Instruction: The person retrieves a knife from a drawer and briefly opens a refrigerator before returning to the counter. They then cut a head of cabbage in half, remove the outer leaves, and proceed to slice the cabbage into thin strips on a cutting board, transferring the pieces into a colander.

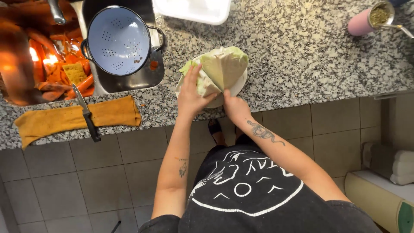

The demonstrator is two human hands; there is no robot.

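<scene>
A cut pale green cabbage (222, 67) sits on a white plate (238, 87) near the front edge of the speckled granite counter (302, 56). My left hand (192, 92) lies on the left cabbage piece, fingers spread over it. My right hand (235, 105) grips the lower edge of the larger wedge, just in front of the plate. Both forearms reach forward from my dark printed shirt.
A black-handled knife (86, 114) lies on a mustard cloth (73, 118) at the left. A pale blue colander (118, 41) stands by the sink (43, 56), which holds carrots and a sponge. A white tray (194, 9) and a pink cup (371, 19) stand at the back.
</scene>
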